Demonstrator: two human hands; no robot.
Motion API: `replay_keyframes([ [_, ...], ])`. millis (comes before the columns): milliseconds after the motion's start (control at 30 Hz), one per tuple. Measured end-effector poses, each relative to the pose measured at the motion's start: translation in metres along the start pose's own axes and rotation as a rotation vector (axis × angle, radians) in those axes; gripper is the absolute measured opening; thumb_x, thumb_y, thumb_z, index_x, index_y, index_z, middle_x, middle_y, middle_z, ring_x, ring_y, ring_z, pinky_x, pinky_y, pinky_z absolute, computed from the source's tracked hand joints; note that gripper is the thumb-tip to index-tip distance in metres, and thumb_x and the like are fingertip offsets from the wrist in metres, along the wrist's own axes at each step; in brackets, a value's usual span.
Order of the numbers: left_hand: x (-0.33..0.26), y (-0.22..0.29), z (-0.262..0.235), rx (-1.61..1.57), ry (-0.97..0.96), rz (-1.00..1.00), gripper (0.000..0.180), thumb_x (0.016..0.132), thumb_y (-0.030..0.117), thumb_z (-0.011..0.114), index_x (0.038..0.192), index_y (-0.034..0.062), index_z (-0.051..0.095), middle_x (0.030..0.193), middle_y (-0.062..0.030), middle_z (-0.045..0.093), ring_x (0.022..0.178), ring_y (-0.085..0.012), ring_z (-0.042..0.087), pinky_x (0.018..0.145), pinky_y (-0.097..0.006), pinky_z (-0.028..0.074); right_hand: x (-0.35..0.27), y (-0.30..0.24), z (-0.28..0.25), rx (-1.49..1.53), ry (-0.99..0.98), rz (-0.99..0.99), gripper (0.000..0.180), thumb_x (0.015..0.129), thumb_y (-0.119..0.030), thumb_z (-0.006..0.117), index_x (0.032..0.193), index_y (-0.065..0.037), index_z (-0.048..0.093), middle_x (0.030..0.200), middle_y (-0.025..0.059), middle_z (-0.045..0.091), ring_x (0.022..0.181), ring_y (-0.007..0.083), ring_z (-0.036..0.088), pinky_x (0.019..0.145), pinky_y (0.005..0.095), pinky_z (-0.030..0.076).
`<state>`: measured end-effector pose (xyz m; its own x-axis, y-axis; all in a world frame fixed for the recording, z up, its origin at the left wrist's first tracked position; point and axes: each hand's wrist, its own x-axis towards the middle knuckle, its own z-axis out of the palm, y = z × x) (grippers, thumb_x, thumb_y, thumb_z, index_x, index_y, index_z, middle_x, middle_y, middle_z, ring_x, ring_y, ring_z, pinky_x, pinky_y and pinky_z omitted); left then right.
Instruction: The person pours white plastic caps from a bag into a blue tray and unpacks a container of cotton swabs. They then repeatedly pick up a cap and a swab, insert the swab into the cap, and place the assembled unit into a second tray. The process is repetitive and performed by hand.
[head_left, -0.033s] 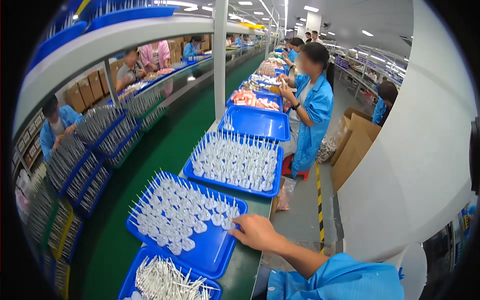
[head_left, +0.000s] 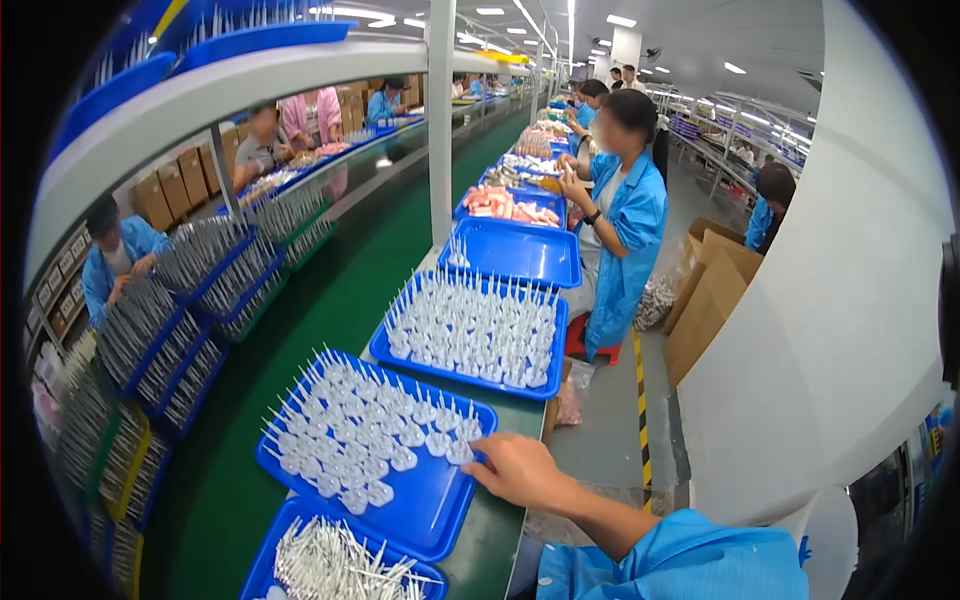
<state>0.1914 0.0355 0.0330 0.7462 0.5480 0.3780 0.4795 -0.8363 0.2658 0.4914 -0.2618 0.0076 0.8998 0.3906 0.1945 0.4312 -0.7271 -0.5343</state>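
My right hand (head_left: 524, 472) reaches in from the lower right over the edge of a blue tray (head_left: 425, 510). Thumb and index finger are bent together around the side of a whitish, translucent plastic piece with an upright thin stick (head_left: 460, 453). That piece stands at the right end of the rows in the tray. Several like pieces (head_left: 345, 430) fill the tray's left and far part, sticks pointing up. Nearer to me, a second blue tray (head_left: 262, 560) holds a heap of loose white sticks (head_left: 335, 560). My left hand is out of view.
Beyond stands a blue tray of like pieces (head_left: 475, 325), then a blue tray (head_left: 520, 250) with few pieces. A person in blue (head_left: 620, 210) sits at the right of the line. A green conveyor belt (head_left: 240, 440) runs on the left, beside a metal post (head_left: 441, 130).
The view has shifted very slightly. My right hand stays at the same piece, its fingers nearly unmoved. The person at far left has moved their hands a little.
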Motion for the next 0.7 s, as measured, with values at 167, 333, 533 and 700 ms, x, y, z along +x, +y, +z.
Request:
replay_keyframes([
  [167, -0.01, -0.004, -0.004, -0.571, 0.212, -0.315, 0.036, 0.106, 0.018, 0.049, 0.106, -0.0148, 0.062, 0.105, -0.0278, 0.067, 0.088, -0.0338, 0.07, 0.079, -0.041, 0.06, -0.01, -0.035, -0.02, 0.24, -0.03, -0.207, 0.024, 0.092, -0.023, 0.069, 0.102, -0.002, 0.071, 0.083, 0.0157, 0.068, 0.069, 0.0294, 0.067, 0.061, 0.0397, 0.051],
  [333, -0.023, -0.028, 0.029, -1.217, 0.233, -0.649, 0.04, 0.105, 0.028, 0.052, 0.13, -0.0028, 0.053, 0.122, -0.0255, 0.062, 0.092, -0.0269, 0.07, 0.074, -0.039, 0.059, 0.007, -0.074, -0.004, 0.367, -0.218, -0.4, 0.017, 0.089, -0.014, 0.071, 0.101, -0.003, 0.068, 0.084, 0.0141, 0.066, 0.071, 0.0319, 0.066, 0.061, 0.0377, 0.052],
  [533, -0.004, 0.0, 0.012, -1.626, 0.17, -0.695, 0.033, 0.105, 0.02, 0.052, 0.122, -0.0081, 0.057, 0.108, -0.0221, 0.069, 0.093, -0.0367, 0.073, 0.079, -0.043, 0.062, 0.025, -0.124, 0.022, 0.422, -0.389, -0.658, 0.015, 0.088, -0.004, 0.068, 0.102, -0.001, 0.068, 0.089, 0.0139, 0.066, 0.073, 0.0298, 0.066, 0.063, 0.0372, 0.052],
  [700, -0.004, 0.002, 0.013, -1.595, 0.18, -0.7, 0.033, 0.103, 0.019, 0.055, 0.121, -0.0089, 0.056, 0.107, -0.0204, 0.069, 0.1, -0.0405, 0.071, 0.085, -0.046, 0.061, 0.032, -0.172, 0.055, 0.308, -0.506, -1.067, 0.02, 0.08, 0.001, 0.067, 0.1, 0.003, 0.067, 0.095, 0.0159, 0.066, 0.087, 0.0318, 0.066, 0.076, 0.0374, 0.054],
])
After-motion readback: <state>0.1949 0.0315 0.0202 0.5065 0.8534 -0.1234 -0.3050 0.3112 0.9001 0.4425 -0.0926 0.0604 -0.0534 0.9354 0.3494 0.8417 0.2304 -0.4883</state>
